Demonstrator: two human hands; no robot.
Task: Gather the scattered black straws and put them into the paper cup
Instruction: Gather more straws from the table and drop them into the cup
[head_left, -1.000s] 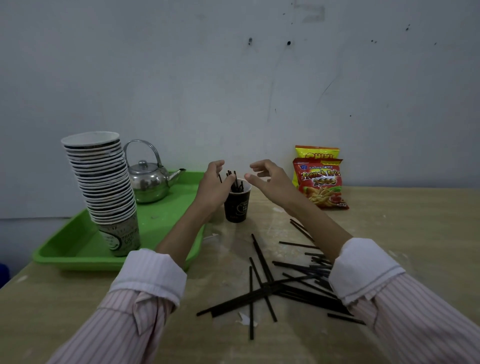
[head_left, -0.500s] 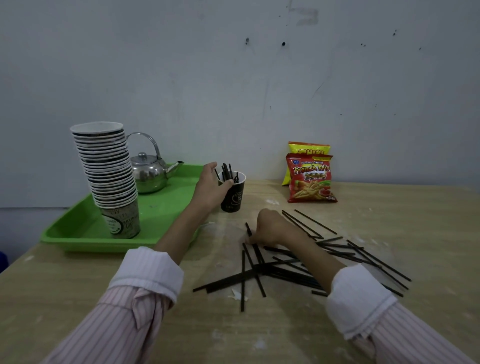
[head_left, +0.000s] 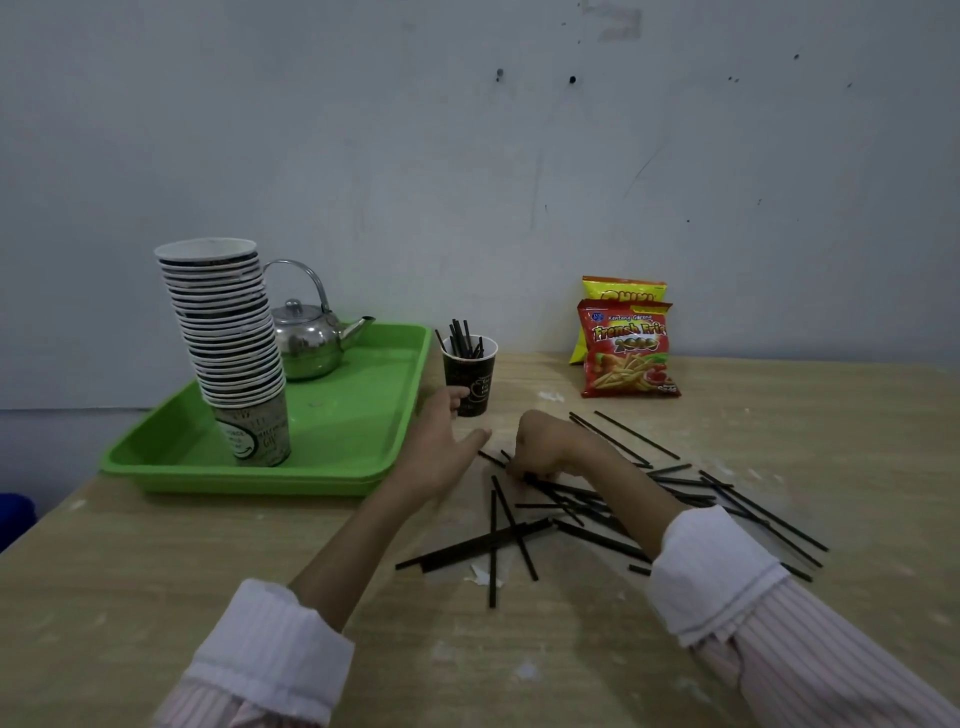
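Note:
A black paper cup (head_left: 470, 376) stands upright on the wooden table (head_left: 156, 582) with several black straws sticking out of its top. Many more black straws (head_left: 597, 509) lie scattered and crossed on the table in front of it. My right hand (head_left: 545, 447) is down on the near left end of that pile, fingers curled and pinching a straw. My left hand (head_left: 441, 441) hovers just in front of the cup, fingers relaxed and holding nothing; its fingertips overlap the cup's lower edge in the view.
A green tray (head_left: 337, 457) at the left holds a tall leaning stack of paper cups (head_left: 228, 343) and a steel kettle (head_left: 306, 338). Two snack bags (head_left: 626, 345) lean against the wall behind the straws. The table's left edge runs near the tray.
My right hand came down from the cup to the straw pile and now pinches a straw. My left hand let go of the cup and drew back toward me.

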